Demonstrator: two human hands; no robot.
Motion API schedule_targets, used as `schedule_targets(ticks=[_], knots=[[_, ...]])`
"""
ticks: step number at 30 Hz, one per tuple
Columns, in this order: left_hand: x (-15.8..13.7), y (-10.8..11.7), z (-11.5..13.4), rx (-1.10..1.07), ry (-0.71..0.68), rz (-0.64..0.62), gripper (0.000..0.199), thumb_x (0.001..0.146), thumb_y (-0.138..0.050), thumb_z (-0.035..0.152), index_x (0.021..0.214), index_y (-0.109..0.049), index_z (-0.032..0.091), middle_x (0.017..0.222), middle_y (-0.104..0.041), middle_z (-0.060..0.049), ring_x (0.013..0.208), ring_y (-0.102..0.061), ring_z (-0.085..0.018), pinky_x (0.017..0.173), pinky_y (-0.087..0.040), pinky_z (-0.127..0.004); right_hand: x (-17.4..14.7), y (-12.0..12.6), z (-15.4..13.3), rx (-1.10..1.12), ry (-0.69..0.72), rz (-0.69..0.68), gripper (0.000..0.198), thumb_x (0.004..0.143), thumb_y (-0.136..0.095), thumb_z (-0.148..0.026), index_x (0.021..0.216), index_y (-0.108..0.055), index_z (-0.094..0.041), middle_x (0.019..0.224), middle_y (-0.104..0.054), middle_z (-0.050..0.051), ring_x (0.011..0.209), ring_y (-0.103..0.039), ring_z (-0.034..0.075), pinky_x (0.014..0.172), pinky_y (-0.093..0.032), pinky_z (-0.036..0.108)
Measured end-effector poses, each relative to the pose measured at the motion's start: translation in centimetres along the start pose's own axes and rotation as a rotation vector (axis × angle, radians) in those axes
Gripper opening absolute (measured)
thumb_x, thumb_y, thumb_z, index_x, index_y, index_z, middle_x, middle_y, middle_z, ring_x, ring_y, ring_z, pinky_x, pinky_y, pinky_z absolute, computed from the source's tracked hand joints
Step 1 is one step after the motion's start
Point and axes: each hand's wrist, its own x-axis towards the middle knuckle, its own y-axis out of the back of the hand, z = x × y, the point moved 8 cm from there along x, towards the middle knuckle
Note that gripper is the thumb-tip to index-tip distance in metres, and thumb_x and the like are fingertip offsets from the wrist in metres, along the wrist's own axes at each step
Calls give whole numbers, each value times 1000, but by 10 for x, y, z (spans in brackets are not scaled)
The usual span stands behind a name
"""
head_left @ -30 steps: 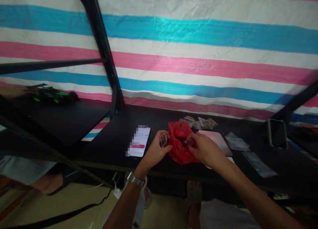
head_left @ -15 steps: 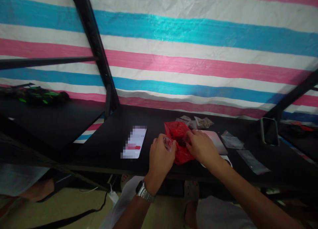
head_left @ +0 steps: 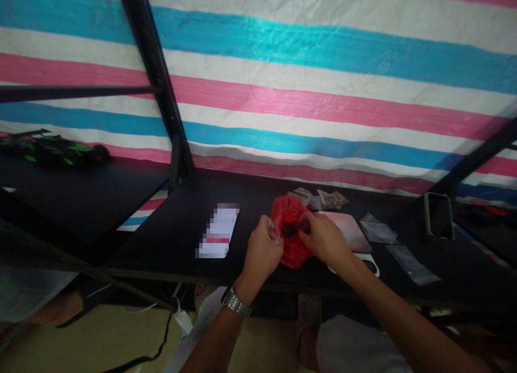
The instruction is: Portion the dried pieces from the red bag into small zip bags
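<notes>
While your left hand [head_left: 262, 251] pinches the clear packet [head_left: 273, 231] beside the left edge of the red bag [head_left: 294, 253], hold it level against spills; the bag sits open between your hands, your right hand [head_left: 323, 237] at its right rim, whether gripping anything you cannot tell.

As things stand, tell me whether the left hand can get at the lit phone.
Probably yes: the lit phone lies on the table near the left hand, nothing visible between them, though that hand holds a clear plastic item.
</notes>
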Motion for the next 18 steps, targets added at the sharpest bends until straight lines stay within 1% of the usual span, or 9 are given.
schedule_targets(ticks=[2,5,8,12,15,18], knots=[[2,2,-2,-89,4,19,31,69,-63,-4,78,-51,24,67,-55,7,64,-56,-15,65,-36,-26,3,-1,0,33,1,-3,16,96,-65,-20,110,-71,-18,113,-77,12,104,-70,25,85,-46,32],[6,8,-6,-147,23,69,30,66,-62,-3,75,-50,23,64,-50,8,62,-51,-13,64,-36,-25,4,-1,1,58,-14,3,15,94,-67,-20,108,-71,-17,113,-77,13,105,-69,27,85,-44,33],[9,9,-9,-240,40,92,26,64,-60,1,75,-51,22,67,-51,7,63,-50,-13,63,-37,-24,3,-2,1,87,-22,0,14,93,-68,-20,106,-72,-17,111,-77,14,104,-69,28,85,-44,34],[10,2,-14,-384,73,89,21,61,-58,8,75,-52,22,70,-53,6,67,-52,-13,63,-40,-23,2,-3,-1,136,-26,8,14,92,-68,-17,105,-72,-17,112,-77,14,106,-69,28,84,-43,34],[10,-4,-16,-487,116,77,20,58,-59,13,75,-51,22,70,-53,6,67,-52,-12,62,-40,-22,3,-4,-3,201,-33,-4,11,89,-70,-17,101,-72,-19,105,-79,10,98,-70,25,79,-43,32],[10,-9,-13,-577,157,40,22,55,-60,17,75,-51,22,69,-54,6,62,-50,-11,58,-40,-21,4,-5,0,277,-51,-15,11,88,-70,-16,98,-72,-19,99,-80,8,91,-72,24,75,-43,31]])
